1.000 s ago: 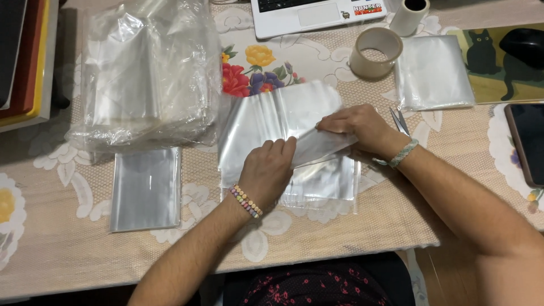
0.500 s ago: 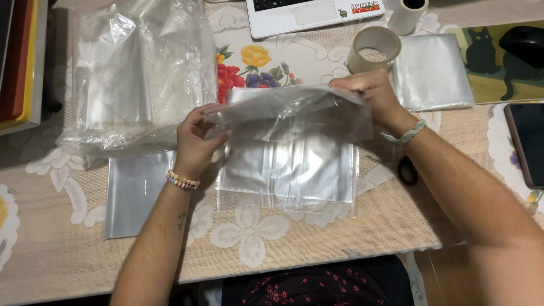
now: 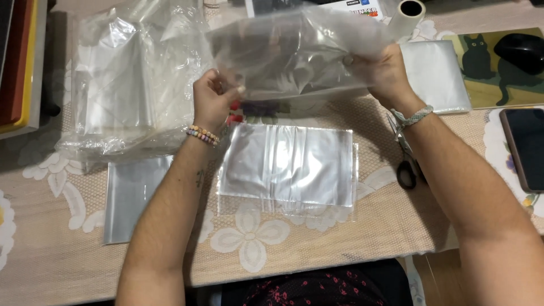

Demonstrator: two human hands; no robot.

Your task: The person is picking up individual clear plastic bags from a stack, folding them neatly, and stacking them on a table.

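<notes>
A clear plastic bag (image 3: 294, 54) hangs in the air above the table, stretched between both hands. My left hand (image 3: 214, 97) pinches its left edge and my right hand (image 3: 381, 72) grips its right edge. Below it, a flat stack of clear plastic bags (image 3: 289, 164) lies on the floral tablecloth (image 3: 56, 255) between my forearms. The raised bag partly hides a white laptop and a tape roll behind it.
A large crumpled plastic package of bags (image 3: 130, 73) sits at the left, with a small pile of flat bags (image 3: 136, 195) below it. Scissors (image 3: 405, 158) lie by my right wrist. Another bag pile (image 3: 436, 73), a paper roll (image 3: 405, 17), a cat mouse pad (image 3: 493, 65), a mouse (image 3: 521, 51) and a phone (image 3: 524, 147) are at right.
Both hands picked one bag off the stack and raised it up and away, spreading it wide. The stack below now lies uncovered.
</notes>
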